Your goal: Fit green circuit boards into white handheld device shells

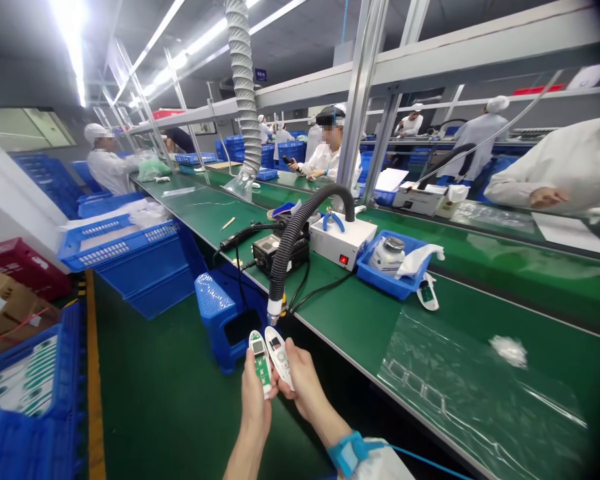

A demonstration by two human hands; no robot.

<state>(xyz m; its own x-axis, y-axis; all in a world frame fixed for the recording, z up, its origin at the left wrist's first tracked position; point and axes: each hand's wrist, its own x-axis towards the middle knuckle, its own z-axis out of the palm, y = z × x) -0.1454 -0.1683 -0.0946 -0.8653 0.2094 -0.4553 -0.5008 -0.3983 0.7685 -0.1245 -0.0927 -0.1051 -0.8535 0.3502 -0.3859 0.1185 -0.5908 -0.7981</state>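
My left hand is closed on a green circuit board with a small display, held upright in front of the bench edge. My right hand is closed on a white plastic shell with a small window, held right beside the board; the two parts nearly touch. A blue wrist strap with a blue cord circles my right wrist. Just above both parts hangs the nozzle of a black ribbed hose.
A green bench runs along my right with a clear plastic sheet, a blue tray, a white box with blue pliers and a black station. Blue crates and a blue stool stand to my left. Other people work farther along.
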